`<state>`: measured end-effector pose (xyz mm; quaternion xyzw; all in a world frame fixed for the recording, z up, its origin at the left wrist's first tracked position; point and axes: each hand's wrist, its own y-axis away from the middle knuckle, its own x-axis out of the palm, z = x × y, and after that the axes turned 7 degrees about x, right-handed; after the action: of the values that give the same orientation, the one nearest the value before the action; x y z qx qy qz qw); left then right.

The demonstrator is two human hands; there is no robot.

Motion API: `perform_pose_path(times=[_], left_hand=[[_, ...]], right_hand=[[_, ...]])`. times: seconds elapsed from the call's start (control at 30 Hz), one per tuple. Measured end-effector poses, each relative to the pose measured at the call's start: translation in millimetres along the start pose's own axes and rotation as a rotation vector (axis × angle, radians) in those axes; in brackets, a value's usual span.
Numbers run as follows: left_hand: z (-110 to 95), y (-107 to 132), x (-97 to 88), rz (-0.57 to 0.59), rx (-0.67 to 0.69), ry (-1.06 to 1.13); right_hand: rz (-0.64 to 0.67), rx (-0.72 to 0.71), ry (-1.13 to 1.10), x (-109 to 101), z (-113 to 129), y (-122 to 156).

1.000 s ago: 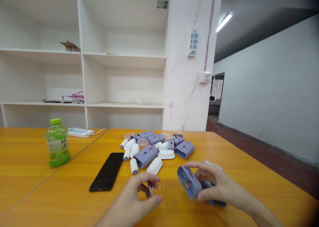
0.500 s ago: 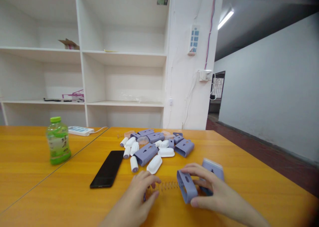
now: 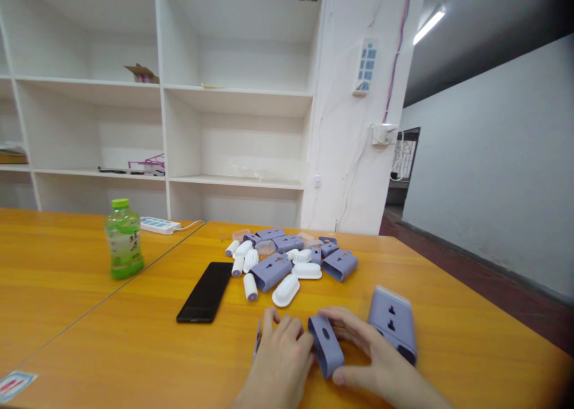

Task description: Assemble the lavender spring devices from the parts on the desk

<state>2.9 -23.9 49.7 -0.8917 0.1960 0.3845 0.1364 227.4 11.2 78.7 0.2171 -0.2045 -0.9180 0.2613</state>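
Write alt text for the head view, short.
Two bare hands meet low on an orange table: the right hand grips a purple plastic housing, the left hand pressed against it. Behind lie a pile of purple and white parts, a black phone and a green bottle.

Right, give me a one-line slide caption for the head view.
Both hands, left and right, press together on a lilac plastic housing on an orange table, beside a second housing.
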Motion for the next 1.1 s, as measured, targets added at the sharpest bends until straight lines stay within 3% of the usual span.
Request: perform_pose_path(times=[0.23, 0.6, 1.1], left_hand=[[1.5, 7.4, -5.9, -0.050, -0.062, 0.121], [3.0, 17.0, 6.0, -0.162, -0.112, 0.221], [-0.7, 12.6, 2.6, -0.097, -0.053, 0.080]], right_hand=[[-0.005, 0.002, -0.013, -2.6, -5.7, -1.0], [0.029, -0.003, -0.103, -6.4, -20.0, -9.9], [0.042, -0.028, -0.115, -7.7, -21.8, -11.4]])
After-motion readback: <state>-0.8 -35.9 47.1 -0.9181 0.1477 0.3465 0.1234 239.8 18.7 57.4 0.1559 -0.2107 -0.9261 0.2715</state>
